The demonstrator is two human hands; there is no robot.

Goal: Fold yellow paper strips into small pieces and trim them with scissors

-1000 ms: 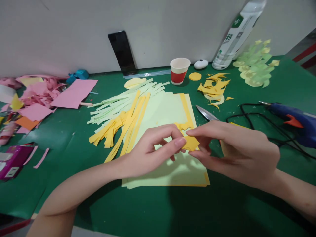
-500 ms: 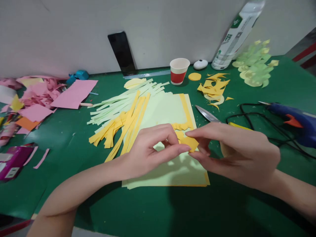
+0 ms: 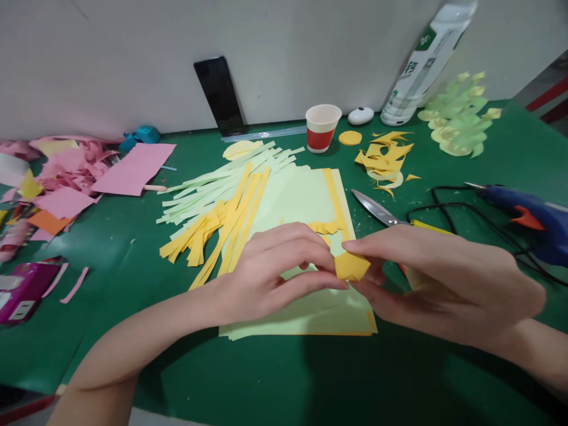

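Between my two hands is a small folded piece of yellow paper (image 3: pixel 352 266), roughly five-sided. My left hand (image 3: pixel 284 272) pinches its left edge between thumb and fingers. On the other side my right hand (image 3: pixel 444 278) grips it with thumb and fingertips. Beneath them lies a stack of pale green paper sheets (image 3: pixel 293 198) with yellow edges showing. Long yellow paper strips (image 3: pixel 237 222) rest across the left of the stack, beside pale green strips (image 3: pixel 208 183). Scissors (image 3: pixel 377 208) lie just beyond my right hand, which partly hides their handles.
A red and white paper cup (image 3: pixel 320 133), yellow scraps (image 3: pixel 385 158) and a pale green paper flower piece (image 3: pixel 464 121) stand farther back. At right lies a blue glue gun (image 3: pixel 528 207) with a black cord. Pink paper (image 3: pixel 137 168) and a purple box (image 3: pixel 29 290) are at left.
The yellow piece has shifted slightly right and down and now shows a five-sided outline. My right hand has moved right, uncovering more of the scissors; my left fingers have reached forward.
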